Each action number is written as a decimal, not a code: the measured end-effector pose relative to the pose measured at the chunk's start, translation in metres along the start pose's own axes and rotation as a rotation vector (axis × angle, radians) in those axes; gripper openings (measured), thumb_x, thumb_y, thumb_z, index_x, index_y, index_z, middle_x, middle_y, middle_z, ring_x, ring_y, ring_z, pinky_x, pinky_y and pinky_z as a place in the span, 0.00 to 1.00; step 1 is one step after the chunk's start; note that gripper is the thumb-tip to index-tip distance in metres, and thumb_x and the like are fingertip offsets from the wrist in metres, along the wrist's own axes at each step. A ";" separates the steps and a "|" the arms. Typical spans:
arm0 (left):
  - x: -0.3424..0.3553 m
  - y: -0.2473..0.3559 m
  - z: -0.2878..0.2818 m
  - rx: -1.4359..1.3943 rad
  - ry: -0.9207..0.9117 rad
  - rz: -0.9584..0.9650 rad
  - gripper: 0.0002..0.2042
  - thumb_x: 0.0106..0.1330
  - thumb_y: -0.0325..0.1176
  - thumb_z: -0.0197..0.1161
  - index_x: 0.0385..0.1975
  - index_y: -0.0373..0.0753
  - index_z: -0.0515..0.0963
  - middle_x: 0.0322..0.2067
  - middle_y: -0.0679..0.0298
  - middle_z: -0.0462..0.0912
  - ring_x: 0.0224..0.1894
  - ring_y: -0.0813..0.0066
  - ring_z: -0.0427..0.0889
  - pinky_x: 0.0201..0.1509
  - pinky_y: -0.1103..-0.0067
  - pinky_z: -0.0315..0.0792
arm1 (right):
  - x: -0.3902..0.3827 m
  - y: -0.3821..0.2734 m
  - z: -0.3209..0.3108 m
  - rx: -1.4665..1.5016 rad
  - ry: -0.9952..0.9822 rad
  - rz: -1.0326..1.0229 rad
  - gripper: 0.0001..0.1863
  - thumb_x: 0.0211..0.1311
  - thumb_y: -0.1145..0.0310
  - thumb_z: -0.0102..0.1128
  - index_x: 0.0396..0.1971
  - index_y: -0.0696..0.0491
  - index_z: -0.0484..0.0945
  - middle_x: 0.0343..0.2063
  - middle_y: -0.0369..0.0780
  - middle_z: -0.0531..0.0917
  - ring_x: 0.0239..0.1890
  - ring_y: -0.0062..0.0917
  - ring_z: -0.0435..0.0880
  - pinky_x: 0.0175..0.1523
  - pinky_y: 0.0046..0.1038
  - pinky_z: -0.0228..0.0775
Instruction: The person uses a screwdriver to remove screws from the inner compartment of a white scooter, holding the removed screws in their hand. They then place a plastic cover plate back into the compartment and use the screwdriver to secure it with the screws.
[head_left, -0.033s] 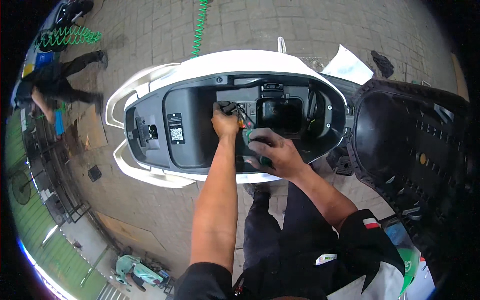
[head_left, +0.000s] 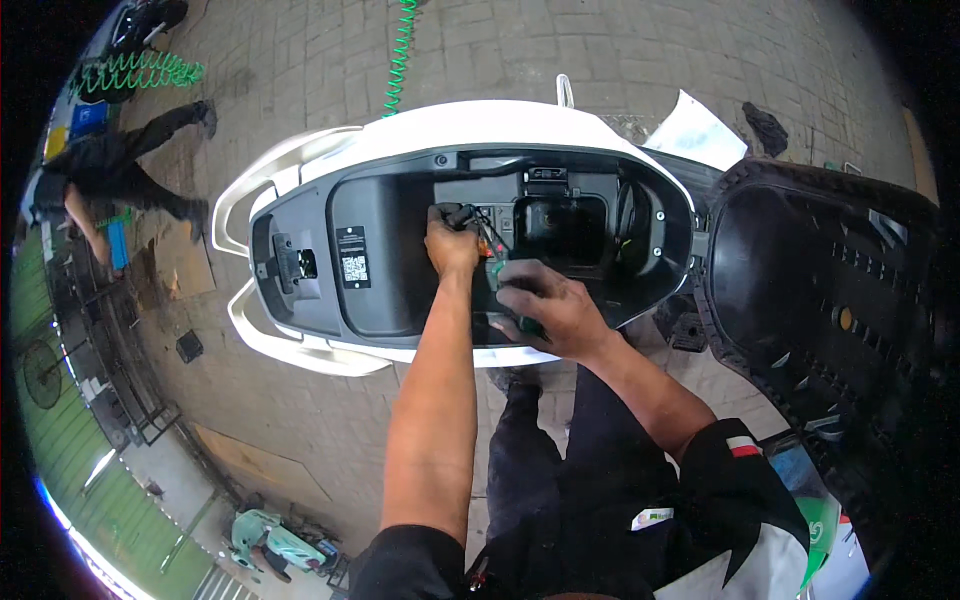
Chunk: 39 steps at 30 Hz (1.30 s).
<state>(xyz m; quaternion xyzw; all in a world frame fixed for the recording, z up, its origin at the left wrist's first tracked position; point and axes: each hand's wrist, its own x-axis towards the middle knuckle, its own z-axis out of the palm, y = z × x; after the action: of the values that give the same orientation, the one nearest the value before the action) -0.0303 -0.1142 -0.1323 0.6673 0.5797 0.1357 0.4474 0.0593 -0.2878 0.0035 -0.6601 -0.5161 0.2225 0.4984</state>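
Right grip (head_left: 545,308) curls closed around a dark-green tool handle (head_left: 530,325); left hand (head_left: 453,245) beside thin black cables (head_left: 488,220), its hold unclear. Seemingly mid-tool-work; next calls for steady alignment.

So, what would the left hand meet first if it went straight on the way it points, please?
Probably the grey inner panel on the far side of the underseat compartment, though depth there is unclear.
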 end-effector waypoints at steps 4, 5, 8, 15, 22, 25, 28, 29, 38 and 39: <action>-0.004 0.011 0.004 0.002 -0.023 -0.047 0.14 0.53 0.19 0.67 0.39 0.36 0.75 0.38 0.59 0.89 0.43 0.71 0.88 0.50 0.76 0.76 | -0.007 0.008 0.005 -0.062 -0.071 -0.028 0.16 0.58 0.61 0.72 0.42 0.48 0.77 0.47 0.42 0.77 0.44 0.40 0.83 0.42 0.37 0.80; -0.004 0.009 0.005 0.001 -0.022 -0.049 0.14 0.53 0.19 0.67 0.39 0.36 0.75 0.38 0.59 0.89 0.43 0.71 0.88 0.50 0.76 0.76 | -0.007 0.009 0.006 -0.065 -0.072 -0.033 0.16 0.58 0.60 0.72 0.43 0.47 0.77 0.47 0.42 0.77 0.44 0.40 0.83 0.42 0.38 0.80; 0.001 0.000 0.006 -0.023 -0.019 -0.045 0.14 0.53 0.17 0.66 0.39 0.36 0.75 0.38 0.59 0.89 0.43 0.71 0.88 0.50 0.76 0.76 | -0.004 0.005 0.007 -0.079 -0.099 -0.037 0.17 0.59 0.60 0.70 0.44 0.46 0.77 0.48 0.42 0.77 0.45 0.39 0.83 0.43 0.38 0.80; -0.005 -0.017 0.006 -0.039 -0.004 -0.244 0.12 0.55 0.21 0.66 0.40 0.33 0.80 0.37 0.58 0.87 0.40 0.71 0.87 0.45 0.74 0.78 | 0.001 -0.006 0.017 -0.221 -0.248 -0.096 0.22 0.51 0.63 0.73 0.48 0.45 0.77 0.51 0.39 0.76 0.42 0.36 0.79 0.44 0.38 0.77; -0.084 0.032 -0.039 -1.132 -0.288 -0.864 0.19 0.72 0.46 0.57 0.52 0.39 0.80 0.42 0.57 0.85 0.44 0.68 0.85 0.50 0.72 0.80 | 0.030 0.012 0.007 -0.327 -0.234 -0.240 0.20 0.55 0.63 0.68 0.48 0.43 0.77 0.48 0.37 0.76 0.51 0.34 0.80 0.53 0.39 0.72; -0.107 0.057 -0.032 -1.613 -0.390 -0.843 0.21 0.76 0.50 0.50 0.58 0.43 0.75 0.53 0.61 0.80 0.56 0.67 0.80 0.60 0.68 0.77 | 0.063 0.019 0.004 -0.338 -0.047 -0.316 0.22 0.43 0.57 0.78 0.38 0.48 0.81 0.41 0.37 0.80 0.42 0.34 0.83 0.45 0.36 0.75; -0.090 0.052 -0.005 -1.969 -0.437 -0.681 0.22 0.77 0.51 0.50 0.58 0.40 0.74 0.54 0.57 0.80 0.56 0.66 0.80 0.59 0.66 0.78 | 0.081 0.015 0.002 -0.326 -0.090 -0.311 0.23 0.42 0.58 0.79 0.39 0.50 0.80 0.42 0.39 0.81 0.42 0.37 0.84 0.45 0.36 0.77; -0.089 0.057 -0.001 -2.006 -0.428 -0.678 0.22 0.77 0.51 0.50 0.58 0.40 0.74 0.54 0.57 0.80 0.56 0.66 0.80 0.59 0.66 0.78 | 0.082 0.014 0.001 -0.308 -0.119 -0.291 0.24 0.42 0.59 0.80 0.40 0.51 0.80 0.43 0.40 0.81 0.43 0.39 0.85 0.45 0.36 0.78; -0.067 0.080 0.002 -1.857 -0.139 -0.969 0.16 0.71 0.52 0.62 0.26 0.50 0.73 0.19 0.75 0.69 0.14 0.87 0.55 0.16 0.86 0.50 | 0.106 -0.052 -0.048 -0.725 -0.563 -0.345 0.25 0.57 0.62 0.70 0.54 0.53 0.75 0.44 0.46 0.81 0.40 0.42 0.85 0.42 0.40 0.79; -0.069 0.082 0.003 -1.883 -0.137 -0.963 0.16 0.71 0.52 0.62 0.26 0.50 0.73 0.19 0.75 0.69 0.14 0.87 0.55 0.16 0.86 0.50 | 0.110 -0.057 -0.051 -0.809 -0.625 -0.317 0.24 0.57 0.63 0.70 0.52 0.54 0.76 0.40 0.47 0.83 0.40 0.44 0.84 0.40 0.42 0.78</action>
<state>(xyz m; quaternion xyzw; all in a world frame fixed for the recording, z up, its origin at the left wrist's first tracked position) 0.0052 -0.1710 -0.0487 -0.2422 0.4177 0.3009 0.8224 0.1148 -0.2116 0.0985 -0.6158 -0.7777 0.1137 0.0543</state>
